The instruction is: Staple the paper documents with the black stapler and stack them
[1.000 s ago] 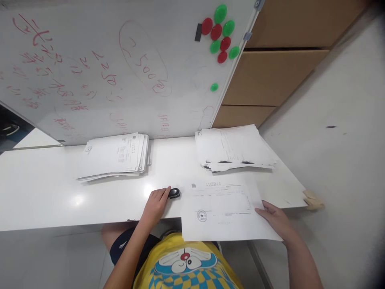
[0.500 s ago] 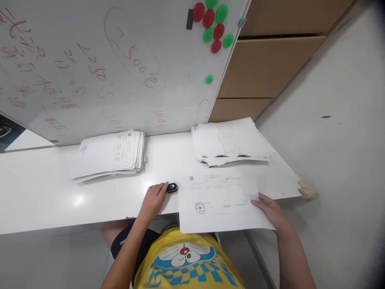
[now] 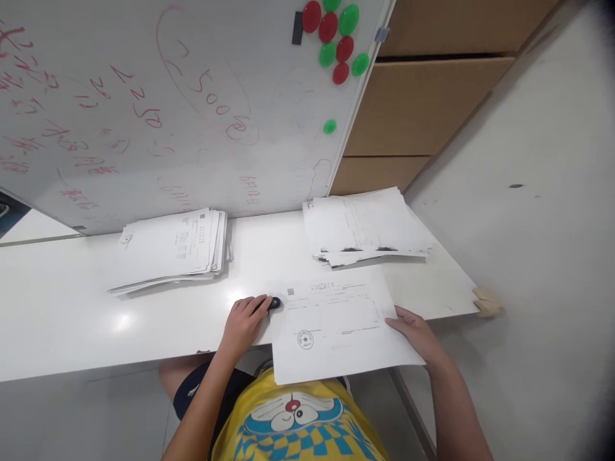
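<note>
My left hand (image 3: 245, 324) is closed around a small black stapler (image 3: 275, 303) on the table, and only its rounded front end shows. A printed sheet of paper (image 3: 350, 352) with a round stamp and a small square code is pinched at its right edge by my right hand (image 3: 414, 334). The sheet's upper left edge meets the front of the stapler; I cannot tell whether it is inside the jaw. Its lower part overhangs the table's front edge. Whether it is one sheet or more is unclear.
A stack of printed papers (image 3: 163, 246) lies at the back left of the white table (image 3: 57, 307). Another paper stack (image 3: 365, 221), dark-smudged along its front, lies at the back right. Behind stands a whiteboard (image 3: 273, 147) with magnets; cardboard boxes (image 3: 423, 105) and a wall (image 3: 542, 256) are to the right.
My right hand has shifted the sheet left and slightly toward me, so its left edge now meets the stapler. My left hand has stayed nearly in place.
</note>
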A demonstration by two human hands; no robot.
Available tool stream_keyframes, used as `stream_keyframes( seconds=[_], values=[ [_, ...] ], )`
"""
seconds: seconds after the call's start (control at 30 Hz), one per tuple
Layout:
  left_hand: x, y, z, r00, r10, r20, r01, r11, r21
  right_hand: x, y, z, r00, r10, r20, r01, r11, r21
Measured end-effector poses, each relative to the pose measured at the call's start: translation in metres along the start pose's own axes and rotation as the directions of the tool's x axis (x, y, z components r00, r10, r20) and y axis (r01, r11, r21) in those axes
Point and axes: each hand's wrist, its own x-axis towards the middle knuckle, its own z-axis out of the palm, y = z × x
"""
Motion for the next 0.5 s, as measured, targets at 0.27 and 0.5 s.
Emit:
stream_keyframes(
  seconds=[0.27, 0.5],
  values=[
    [-0.002, 0.016, 0.01, 0.995, -0.091, -0.034, 0.092, 0.996, 0.018, -0.005, -0.015, 0.002, 0.998, -0.002, -0.07, -0.004, 0.996, -0.084],
    [-0.009, 0.019, 0.005, 0.988, -0.131, -0.082, 0.131, 0.991, -0.003, -0.01, -0.07, -0.006, 0.962, -0.156, -0.222, 0.124, 0.98, -0.152]
  ],
)
